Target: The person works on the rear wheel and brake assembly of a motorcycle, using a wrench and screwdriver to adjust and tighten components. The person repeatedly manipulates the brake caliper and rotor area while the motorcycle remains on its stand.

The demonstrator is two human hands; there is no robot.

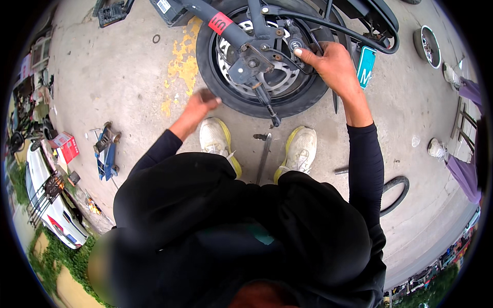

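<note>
A two-wheeler's wheel lies over on its side before me, with a black tyre (pixel 208 72), a silver brake disc (pixel 280 82) and a dark grey frame arm (pixel 233 35). My right hand (pixel 336 64) is at the wheel's right side, its thumb against the brake caliper (pixel 296 45). Its fingers curl round behind, so what they grip is hidden. Off the tyre's lower left edge is my left hand (pixel 195 110), smeared by motion, its fingers partly bent. A dark patch shows at its fingertips, too blurred to name. A black shock absorber (pixel 263 96) points toward my feet.
Between my shoes lies a long metal bar (pixel 264 154). A blue floor jack (pixel 106 154) and a red box (pixel 65 148) are at left. On the right are a metal bowl (pixel 428 47) of small parts, a black rubber loop (pixel 401 197) and another person's purple-trousered legs (pixel 465 172).
</note>
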